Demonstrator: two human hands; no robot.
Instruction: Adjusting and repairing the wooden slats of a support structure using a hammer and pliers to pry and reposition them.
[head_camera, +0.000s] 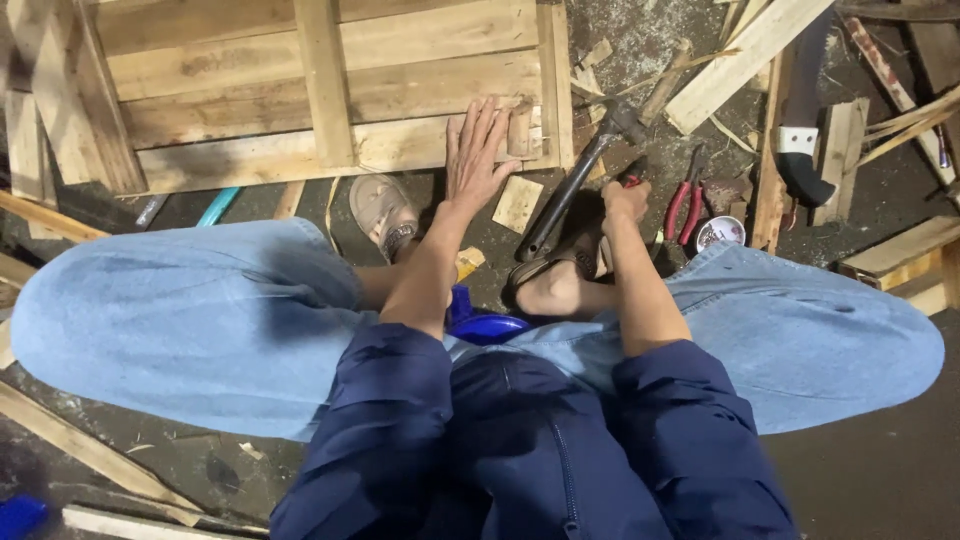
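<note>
The left hand (478, 150) lies flat with fingers spread on the near plank of one wooden pallet (300, 100), its fingertips just beside one small wood block (519, 128) that stands on the pallet's corner. The right hand (626, 200) is closed around the handle of one hammer (575, 190), whose dark shaft slants up and left to a head lying on the ground near the pallet's right edge. One pair of red-handled pliers (684, 208) lies just right of that hand, with one small round tin (720, 232) beside it. Two sandalled feet rest on the littered floor, one under each forearm. One loose square offcut (517, 203) sits between the hands. One machete (803, 120) with a dark blade lies among planks at the far right.
</note>
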